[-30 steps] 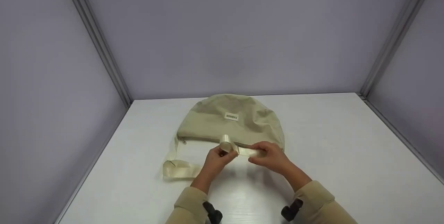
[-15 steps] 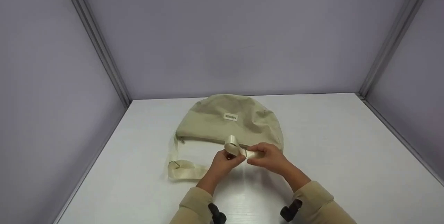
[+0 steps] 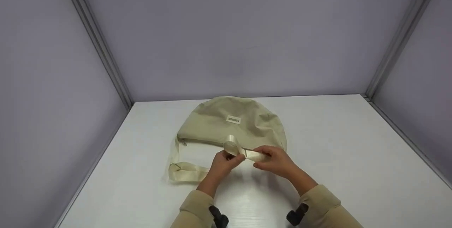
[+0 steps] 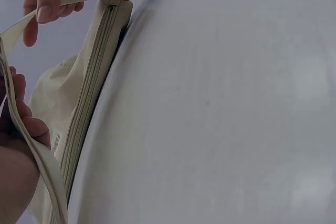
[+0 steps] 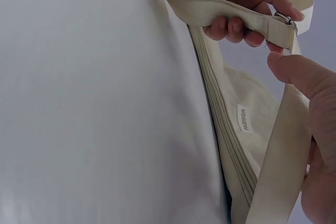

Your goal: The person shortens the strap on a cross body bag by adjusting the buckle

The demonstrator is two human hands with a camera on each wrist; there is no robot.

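A beige cloth bag (image 3: 212, 124) with a "FASHION" label (image 5: 243, 118) lies on the white table, its zip edge towards me. Its long strap (image 3: 189, 175) loops out from the left side. My left hand (image 3: 221, 166) pinches the strap at a small metal slider (image 5: 284, 18), thumb on top, fingers curled beneath. A curled loop of strap (image 3: 231, 146) stands above that hand. To the right, my right hand (image 3: 277, 161) holds the strap's flat stretch between thumb and fingers. Its fingertips are partly hidden behind the strap in the right wrist view.
The white table (image 3: 335, 143) extends on both sides of the bag. Grey panels (image 3: 240, 44) close it in at the back, left and right, with metal posts in the corners. A zip pull (image 3: 184, 143) hangs at the bag's left end.
My left hand moved right towards the right hand, then back left a little, with the slider and loop. The right hand has stayed nearly still. More strap shows between the hands than half a second ago.
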